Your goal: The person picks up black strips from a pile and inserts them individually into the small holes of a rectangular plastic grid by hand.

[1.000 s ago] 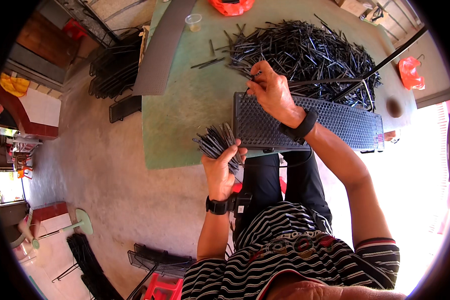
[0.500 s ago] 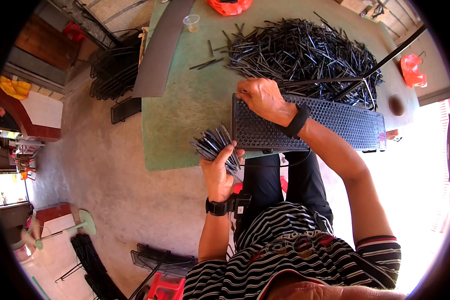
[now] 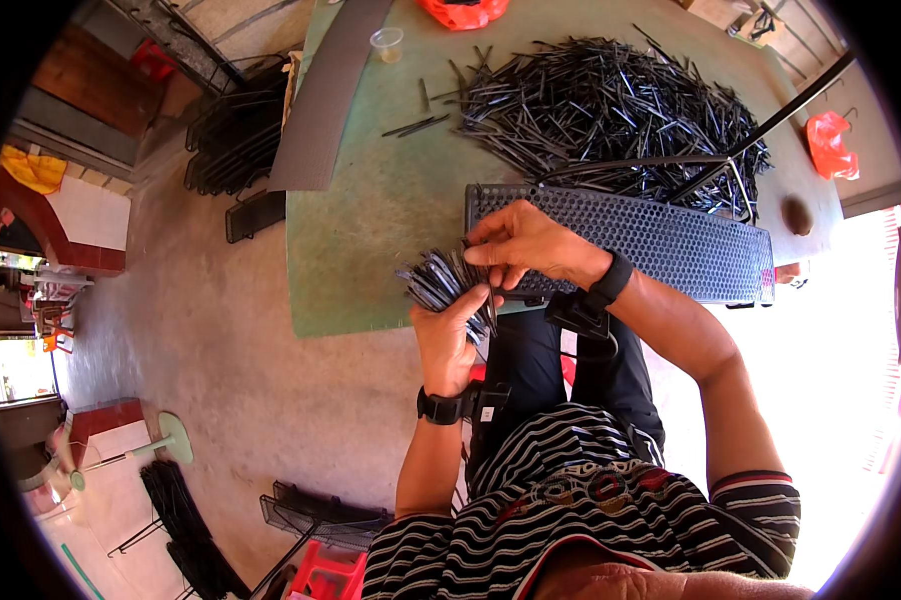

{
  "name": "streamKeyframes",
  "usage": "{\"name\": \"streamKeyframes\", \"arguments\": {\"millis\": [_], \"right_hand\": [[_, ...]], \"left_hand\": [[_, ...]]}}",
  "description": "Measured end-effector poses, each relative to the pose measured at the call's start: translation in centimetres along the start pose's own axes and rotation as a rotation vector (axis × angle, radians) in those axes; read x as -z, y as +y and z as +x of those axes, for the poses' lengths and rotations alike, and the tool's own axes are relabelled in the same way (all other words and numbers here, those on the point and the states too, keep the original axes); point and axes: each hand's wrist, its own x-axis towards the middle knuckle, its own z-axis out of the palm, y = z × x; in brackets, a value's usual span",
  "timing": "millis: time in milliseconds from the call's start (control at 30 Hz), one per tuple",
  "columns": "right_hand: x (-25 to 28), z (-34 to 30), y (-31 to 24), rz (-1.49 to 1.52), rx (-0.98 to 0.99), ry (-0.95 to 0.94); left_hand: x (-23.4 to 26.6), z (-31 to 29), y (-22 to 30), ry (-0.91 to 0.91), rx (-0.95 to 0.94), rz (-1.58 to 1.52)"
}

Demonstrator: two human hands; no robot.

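Observation:
A bundle of thin black strips [image 3: 437,283] fans out from my left hand [image 3: 448,335], which is closed around it at the table's near edge. My right hand [image 3: 536,245] is at the right side of that bundle, thumb and forefinger pinched on the end of a strip. Beneath and beside the right hand lies a long black perforated panel [image 3: 661,245] with a rim, set along the table's front edge. The right forearm crosses over its near side. Part of the panel's left end is hidden by my right hand.
A big heap of black strips [image 3: 611,110] covers the far part of the green table [image 3: 371,230]. A black bent rod frame [image 3: 706,178] rises over the panel's right half. A grey perforated sheet [image 3: 326,120], a plastic cup [image 3: 387,45] and a red bag [image 3: 464,12] lie farther off.
My right hand has moved from the panel's far left corner back toward me, to the strips in my left hand. The left hand keeps hold of the bundle, nearly in place.

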Motion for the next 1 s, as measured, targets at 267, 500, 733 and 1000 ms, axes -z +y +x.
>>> {"name": "streamKeyframes", "arguments": {"millis": [267, 500, 733, 1000], "right_hand": [[0.5, -0.7, 0.3, -0.124, -0.005, -0.018], [2.7, 0.0, -1.1, -0.255, 0.566, 0.483], [4.0, 1.1, -1.5, -0.591, 0.743, 0.461], [5.0, 2.2, -0.5, -0.715, 0.831, 0.335]], "left_hand": [[-0.3, -0.2, 0.8, -0.063, 0.126, -0.037], [0.5, -0.1, 1.0, -0.032, 0.077, 0.053], [1.7, 0.4, 0.6, -0.035, 0.075, 0.091], [1.7, 0.2, 0.4, 0.034, 0.055, -0.014]]}}
